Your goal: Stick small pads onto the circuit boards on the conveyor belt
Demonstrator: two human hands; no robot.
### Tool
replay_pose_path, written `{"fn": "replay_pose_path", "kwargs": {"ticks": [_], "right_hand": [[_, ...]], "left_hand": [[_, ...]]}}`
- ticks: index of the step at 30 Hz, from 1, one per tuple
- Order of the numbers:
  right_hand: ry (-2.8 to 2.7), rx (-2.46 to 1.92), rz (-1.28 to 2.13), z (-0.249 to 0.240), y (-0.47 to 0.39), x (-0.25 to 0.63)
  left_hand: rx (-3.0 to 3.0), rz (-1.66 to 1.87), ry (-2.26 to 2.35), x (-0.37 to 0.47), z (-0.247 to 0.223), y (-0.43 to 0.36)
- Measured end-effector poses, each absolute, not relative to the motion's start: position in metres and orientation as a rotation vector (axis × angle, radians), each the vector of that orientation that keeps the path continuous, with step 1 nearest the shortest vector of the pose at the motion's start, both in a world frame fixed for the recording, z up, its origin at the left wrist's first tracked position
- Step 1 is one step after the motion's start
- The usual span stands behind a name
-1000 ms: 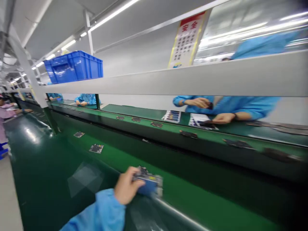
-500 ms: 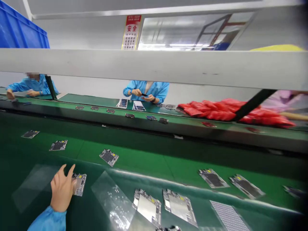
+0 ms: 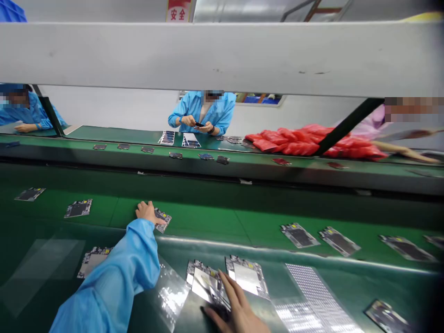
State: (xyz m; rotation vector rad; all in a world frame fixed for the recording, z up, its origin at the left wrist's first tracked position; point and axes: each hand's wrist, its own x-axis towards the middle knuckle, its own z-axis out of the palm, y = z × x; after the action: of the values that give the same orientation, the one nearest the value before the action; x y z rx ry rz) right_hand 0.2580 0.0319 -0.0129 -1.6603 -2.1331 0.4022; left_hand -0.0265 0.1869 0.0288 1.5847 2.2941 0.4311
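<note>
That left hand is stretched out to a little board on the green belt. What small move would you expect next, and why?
Probably closing the fingers on the board and lifting it. The left hand lies flat on its near edge, not yet gripping, while the right hand rests on another board nearer the person.

left hand [image 3: 147, 211] outstretched, right hand [image 3: 239, 310] flat

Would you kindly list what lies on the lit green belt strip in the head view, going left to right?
Dark board → second board → left hand on a board → board pair → far-right board.
</note>
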Motion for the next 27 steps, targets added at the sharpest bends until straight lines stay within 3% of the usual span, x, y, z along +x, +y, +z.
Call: {"fn": "replay_pose_path", "kwargs": {"ticks": [7, 14, 20, 27], "right_hand": [[-2.304, -1.717, 0.341, -0.018, 0.045, 0.248], [-2.334, -1.737, 0.332, 0.004, 0.07, 0.233], [-2.214, -1.674, 0.33, 0.018, 0.077, 0.217], [-1.87, -1.078, 0.957, 0.073, 0.052, 0.19]], "left_hand": [[1.474, 0.823, 2.074, -0.035, 0.047, 0.172], [1.088, 1.346, 2.077, -0.097, 0.074, 0.007], [0.571, 0.977, 2.398, -0.119, 0.021, -0.111], [1.577, 0.72, 2.812, -0.08, 0.017, -0.081]]}}
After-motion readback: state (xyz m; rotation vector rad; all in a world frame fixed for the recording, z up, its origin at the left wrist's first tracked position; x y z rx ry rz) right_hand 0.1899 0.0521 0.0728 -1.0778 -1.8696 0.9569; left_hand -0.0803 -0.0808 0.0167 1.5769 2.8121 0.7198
